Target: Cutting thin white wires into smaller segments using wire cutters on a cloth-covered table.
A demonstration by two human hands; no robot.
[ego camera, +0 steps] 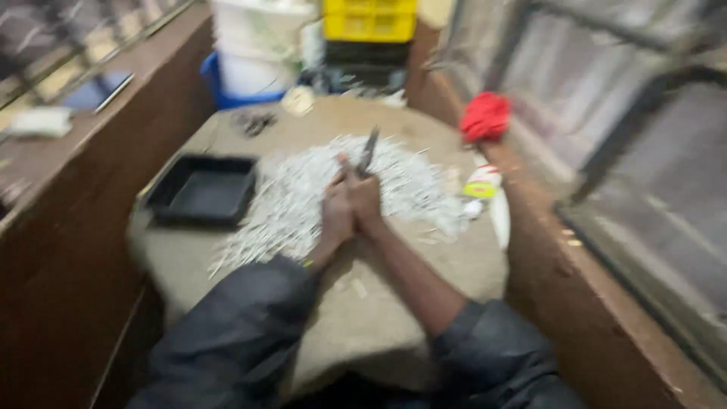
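I see a thin dark tool (369,150) sticking up and away from my two hands, its far tip over the heap of thin white sticks (303,201). The picture is blurred, so I cannot tell what kind of tool it is. My right hand (366,201) is closed around its lower end. My left hand (337,214) presses against the right one, fingers curled; whether it also grips the tool I cannot tell. Both hands rest at the near edge of the white heap, which spreads out beyond and to the left of them across the counter (356,318). Further left of my left hand lies a shallow black tray (201,190), touching the heap's edge. To the right of my right hand, near the counter's edge, sits a small white and yellow packet (482,184). Beyond it a red cloth (485,117) lies on the brown ledge.
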